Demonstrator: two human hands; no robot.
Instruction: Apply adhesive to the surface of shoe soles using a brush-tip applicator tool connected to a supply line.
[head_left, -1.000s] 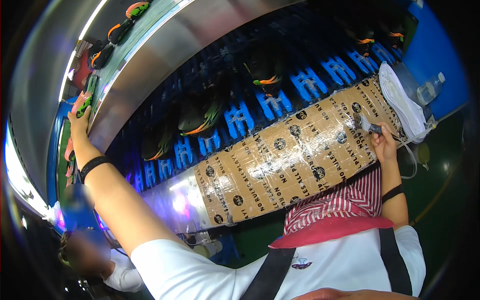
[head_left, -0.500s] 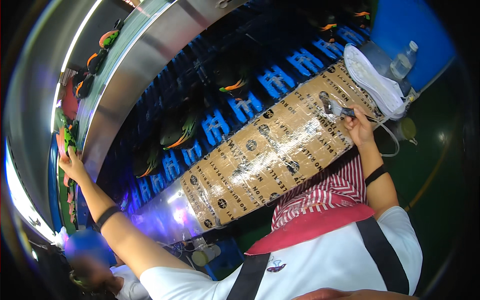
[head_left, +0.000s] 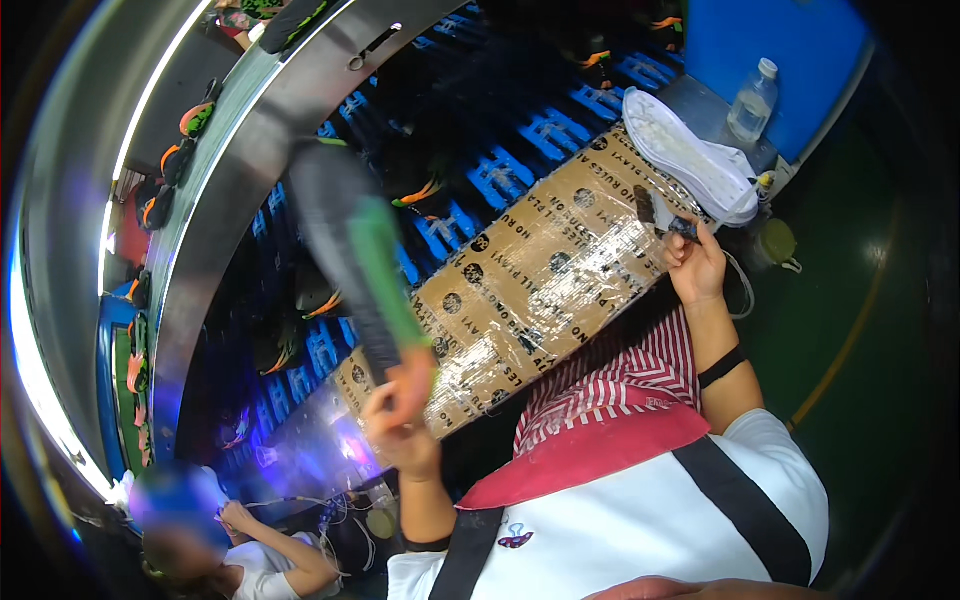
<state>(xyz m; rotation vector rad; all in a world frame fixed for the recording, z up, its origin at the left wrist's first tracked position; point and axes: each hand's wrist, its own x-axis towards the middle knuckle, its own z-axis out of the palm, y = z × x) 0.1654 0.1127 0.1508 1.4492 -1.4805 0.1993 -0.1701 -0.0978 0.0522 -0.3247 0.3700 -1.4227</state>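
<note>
In the head view, the left hand's fingers are clenched around the orange end of a long dark-grey and green shoe, which is blurred. The shoe extends up and away to the left from these fingers, tilted, above the left part of a long worktop covered in printed brown cardboard under shiny clear film.

The right hand's fingers grasp the dark handle of a flat brush with a pale collar and brown bristles. The bristles point up and left from the fingers, over the cardboard; whether they touch it cannot be told. Just to the right of this hand's wrist curves a thin pale tube.

Beyond the right fingers, near them, lies a white sole-shaped piece at the worktop's far end. Farther up and right from those fingers stands a clear plastic bottle with a white cap, before a flat blue panel.

Beyond the worktop, between the two hands' fingers, runs a row of bright blue ribbed supports. Well to the left of the left fingers, dark and orange shoes line a curved metal-edged conveyor.
</note>
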